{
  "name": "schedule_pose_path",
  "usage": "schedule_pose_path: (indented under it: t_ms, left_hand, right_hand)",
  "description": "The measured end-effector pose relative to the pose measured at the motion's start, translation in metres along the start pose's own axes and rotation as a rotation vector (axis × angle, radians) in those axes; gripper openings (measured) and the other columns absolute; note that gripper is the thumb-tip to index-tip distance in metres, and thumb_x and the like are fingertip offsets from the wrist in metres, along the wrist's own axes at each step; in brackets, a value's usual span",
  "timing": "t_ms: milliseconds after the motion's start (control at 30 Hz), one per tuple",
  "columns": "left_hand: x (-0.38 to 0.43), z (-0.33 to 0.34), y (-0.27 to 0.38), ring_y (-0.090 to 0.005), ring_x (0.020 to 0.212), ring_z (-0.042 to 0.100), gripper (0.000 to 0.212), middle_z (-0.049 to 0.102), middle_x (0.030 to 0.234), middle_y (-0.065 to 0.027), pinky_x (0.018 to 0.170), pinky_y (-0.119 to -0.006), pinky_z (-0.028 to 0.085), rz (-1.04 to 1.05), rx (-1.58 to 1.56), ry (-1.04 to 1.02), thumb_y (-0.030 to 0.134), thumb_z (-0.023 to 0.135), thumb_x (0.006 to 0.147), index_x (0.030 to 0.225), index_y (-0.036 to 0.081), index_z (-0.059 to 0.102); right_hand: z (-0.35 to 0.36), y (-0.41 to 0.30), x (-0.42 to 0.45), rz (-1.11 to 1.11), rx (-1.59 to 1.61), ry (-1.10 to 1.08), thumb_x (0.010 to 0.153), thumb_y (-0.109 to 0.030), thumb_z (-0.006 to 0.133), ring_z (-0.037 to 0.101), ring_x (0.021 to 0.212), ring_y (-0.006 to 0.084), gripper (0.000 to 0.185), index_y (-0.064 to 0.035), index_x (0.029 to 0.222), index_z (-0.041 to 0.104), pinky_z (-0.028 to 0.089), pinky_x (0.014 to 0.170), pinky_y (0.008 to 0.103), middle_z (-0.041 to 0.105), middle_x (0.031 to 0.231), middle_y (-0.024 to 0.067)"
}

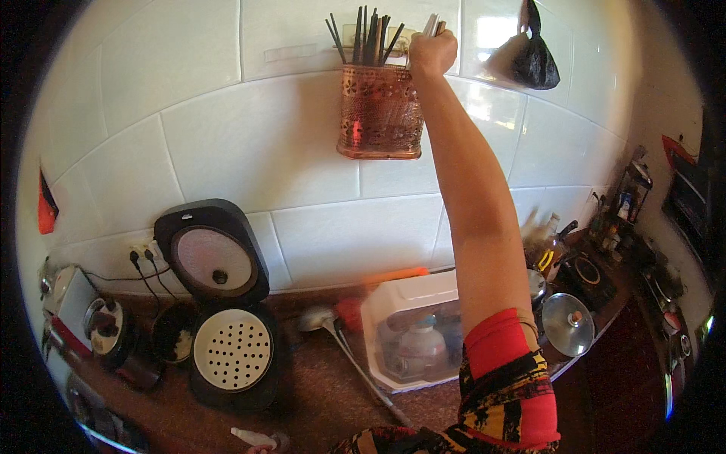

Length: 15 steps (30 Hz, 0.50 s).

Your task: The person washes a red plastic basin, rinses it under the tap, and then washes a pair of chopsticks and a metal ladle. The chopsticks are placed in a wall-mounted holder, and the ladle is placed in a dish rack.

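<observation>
My right hand (pixel 434 51) is raised to the tiled wall, closed around a few chopsticks (pixel 432 25), pale and brown, whose tips show above the fist. It is at the right rim of a copper-coloured pierced utensil holder (pixel 380 116) hung on the wall. Several dark chopsticks (pixel 371 40) stand in that holder. At the bottom edge, only part of my left hand (pixel 272 445) shows, gripping a small white object (pixel 249 436) that I cannot identify. Left of centre, a rice cooker (pixel 212 249) has its lid up, with a white perforated steamer tray (pixel 233 349) inside.
A metal ladle (pixel 363 374) lies on the brown counter beside a white tray (pixel 380 377) holding a clear-lidded item. Further right are a glass pot lid (pixel 567 323) and a hob (pixel 587 272). A black bag (pixel 536 62) hangs above. Cooker cords (pixel 150 278) run to wall sockets.
</observation>
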<state>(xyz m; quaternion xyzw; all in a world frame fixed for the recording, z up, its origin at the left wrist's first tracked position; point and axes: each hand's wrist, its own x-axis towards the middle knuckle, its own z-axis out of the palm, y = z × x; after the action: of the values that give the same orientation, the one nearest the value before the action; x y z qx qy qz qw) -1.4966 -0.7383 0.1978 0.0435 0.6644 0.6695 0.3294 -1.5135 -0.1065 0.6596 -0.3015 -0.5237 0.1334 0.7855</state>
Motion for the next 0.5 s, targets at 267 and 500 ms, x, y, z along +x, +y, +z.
schedule_pose_path:
  t_ms: [267, 500]
  left_hand:
    - [-0.008, 0.005, 0.008, -0.0248, 0.094, 0.056, 0.039, 0.060, 0.104, -0.0083, 0.081, -0.038, 0.048, 0.065, 0.150, 0.044, 0.034, 0.054, 0.096, 0.119, 0.003, 0.057]
    - [-0.009, 0.009, 0.004, -0.0257, 0.094, 0.056, 0.039, 0.060, 0.104, -0.0090, 0.081, -0.039, 0.048, 0.083, 0.143, 0.044, 0.034, 0.054, 0.096, 0.121, 0.004, 0.056]
  right_hand:
    - [0.002, -0.020, 0.014, 0.201, 0.158, 0.011, 0.073, -0.007, 0.069, 0.066, 0.090, 0.0407, 0.031, 0.0106, 0.096, 0.059, 0.051, 0.082, 0.0480, 0.066, 0.097, 0.0254]
    - [0.001, -0.029, -0.016, 0.227, -0.144, 0.140, 0.073, -0.014, 0.075, 0.052, 0.113, 0.0358, 0.054, 0.0013, 0.115, 0.045, 0.043, 0.093, 0.0467, 0.053, 0.118, 0.0198]
